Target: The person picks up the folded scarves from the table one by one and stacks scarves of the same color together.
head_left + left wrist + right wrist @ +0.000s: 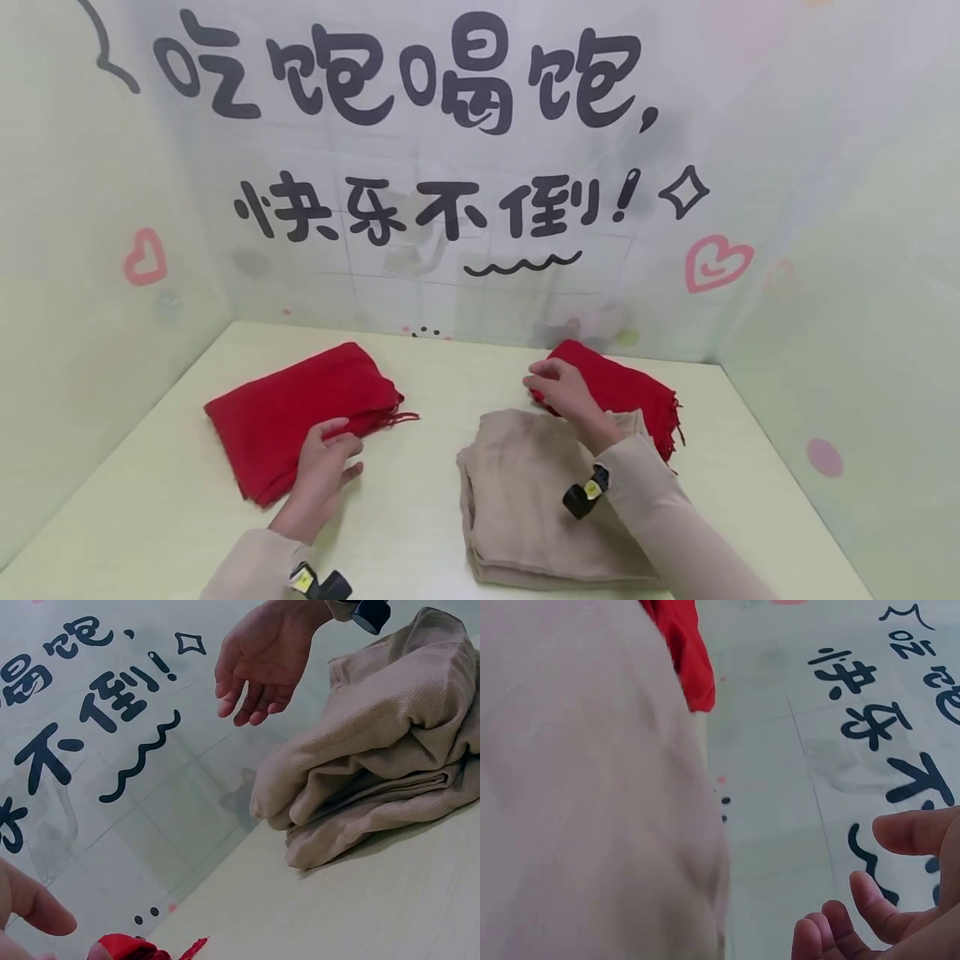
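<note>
While left hand [324, 462] and right hand [566, 392] hang loose and empty, the fringed red scarf [292, 408] beside the left and folded beige garment [525, 500] below the right (probably limp, light) should suit folded-edge grips.

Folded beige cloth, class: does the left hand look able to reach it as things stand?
Probably yes: the left hand looks relaxed, and nothing stands between it and the left edge of the folded beige cloth; the right forearm crosses farther right.

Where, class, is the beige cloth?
In the head view, the beige cloth lies right of centre on the table, in front of the right red cloth.
</note>
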`<state>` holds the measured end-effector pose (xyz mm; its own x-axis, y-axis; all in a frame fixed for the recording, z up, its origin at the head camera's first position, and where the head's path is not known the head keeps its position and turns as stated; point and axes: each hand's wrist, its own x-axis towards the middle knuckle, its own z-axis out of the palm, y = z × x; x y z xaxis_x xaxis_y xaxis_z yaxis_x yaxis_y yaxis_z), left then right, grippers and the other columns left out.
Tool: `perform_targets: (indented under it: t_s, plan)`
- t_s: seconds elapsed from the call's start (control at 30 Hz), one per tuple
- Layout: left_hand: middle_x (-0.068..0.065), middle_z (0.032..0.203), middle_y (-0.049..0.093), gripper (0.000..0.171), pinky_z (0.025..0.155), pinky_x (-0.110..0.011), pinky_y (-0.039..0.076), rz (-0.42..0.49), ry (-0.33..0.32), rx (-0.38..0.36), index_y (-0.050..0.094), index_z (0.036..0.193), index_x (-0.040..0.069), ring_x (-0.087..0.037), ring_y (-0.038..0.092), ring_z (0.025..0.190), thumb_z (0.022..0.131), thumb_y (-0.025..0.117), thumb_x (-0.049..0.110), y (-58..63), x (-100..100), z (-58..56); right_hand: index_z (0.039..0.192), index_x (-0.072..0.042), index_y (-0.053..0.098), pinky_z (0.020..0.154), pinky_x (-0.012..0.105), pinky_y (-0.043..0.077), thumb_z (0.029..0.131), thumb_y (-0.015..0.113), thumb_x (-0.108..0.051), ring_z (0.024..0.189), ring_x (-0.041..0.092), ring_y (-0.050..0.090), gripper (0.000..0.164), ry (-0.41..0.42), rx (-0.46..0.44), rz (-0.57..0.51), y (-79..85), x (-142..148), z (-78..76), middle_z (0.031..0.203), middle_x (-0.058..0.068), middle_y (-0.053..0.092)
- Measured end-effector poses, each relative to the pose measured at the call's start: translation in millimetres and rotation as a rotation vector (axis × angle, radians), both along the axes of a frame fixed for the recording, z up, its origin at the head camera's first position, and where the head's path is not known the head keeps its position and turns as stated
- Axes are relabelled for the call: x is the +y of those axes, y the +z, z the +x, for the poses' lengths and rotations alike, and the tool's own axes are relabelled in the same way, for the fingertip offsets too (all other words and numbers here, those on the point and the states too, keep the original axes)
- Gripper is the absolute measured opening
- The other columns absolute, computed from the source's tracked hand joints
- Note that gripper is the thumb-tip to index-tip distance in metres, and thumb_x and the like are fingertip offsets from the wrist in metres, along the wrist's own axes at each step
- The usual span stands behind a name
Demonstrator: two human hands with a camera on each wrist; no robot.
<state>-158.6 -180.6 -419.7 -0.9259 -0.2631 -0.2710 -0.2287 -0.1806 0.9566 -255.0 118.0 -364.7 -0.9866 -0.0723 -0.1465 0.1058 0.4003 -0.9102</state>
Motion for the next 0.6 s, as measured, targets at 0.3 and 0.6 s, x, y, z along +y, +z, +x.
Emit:
perform_targets:
  t_s: [0.3, 0.6]
  plan:
    - [0.003, 0.095, 0.048, 0.054, 0.074, -0.022, 0.051, -0.037, 0.003, -0.043, 0.020, 0.139, 0.007, -0.012, 0.051, 0.086, 0.094, 0.050, 0.011, 5.0, -34, 9.1, 0.118, -0.002, 0.054, 0.096, 0.047, 0.044, 0.091, 0.059, -0.021, 0.114, 0.033, 0.052, 0.033, 0.056, -0.033, -0.085, -10.3, -55, -18.0, 0.119, 0.015, 0.057]
    - [0.004, 0.107, 0.042, 0.038, 0.077, -0.017, 0.050, -0.016, 0.050, -0.060, 0.029, 0.131, 0.020, -0.004, 0.052, 0.089, 0.098, 0.045, 0.019, 4.9, -62, 12.7, 0.121, -0.002, 0.053, 0.091, 0.041, 0.047, 0.090, 0.061, -0.020, 0.114, 0.032, 0.053, 0.037, 0.108, -0.117, -0.075, -31.8, -94, -32.0, 0.122, 0.014, 0.057]
